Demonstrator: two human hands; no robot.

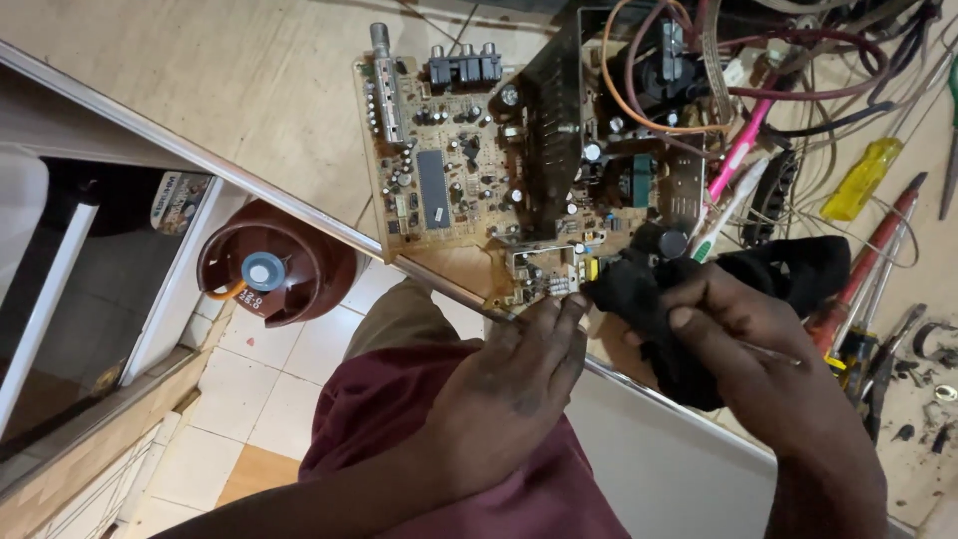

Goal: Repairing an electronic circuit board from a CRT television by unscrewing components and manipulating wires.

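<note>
A tan circuit board crowded with components lies on the workbench, its near corner jutting over the bench's metal edge. My left hand holds that near corner, fingertips on the board's edge by a small white connector. My right hand grips a black cloth and presses it against the board's near right part. A thin metal tool seems to poke out past my right fingers; I cannot tell what it is. A black metal heat sink stands upright in the middle of the board.
Tangled wires crowd the back right. A pink toothbrush, a yellow-handled screwdriver and a red-handled tool lie to the right. Below the bench, a brown gas cylinder stands on a tiled floor.
</note>
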